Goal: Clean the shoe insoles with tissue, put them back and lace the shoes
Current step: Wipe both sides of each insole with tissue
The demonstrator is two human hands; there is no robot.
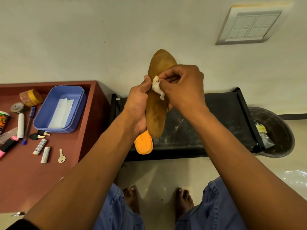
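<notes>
— Brown insole (156,112) upright in mid-air over black rack (216,123); left hand (138,105) grips its left edge.
— Right hand (182,87)?
— Pinching white tissue (157,87) against insole's face. 2nd insole, orange (143,144), behind the wrist. More tissue in blue tray (49,105) nr table's (49,171) back edge.

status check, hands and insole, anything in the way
Left hand grips brown insole upright. Right hand pinches tissue against it. Orange insole tucked behind, lower end showing. Nothing blocking.
</notes>
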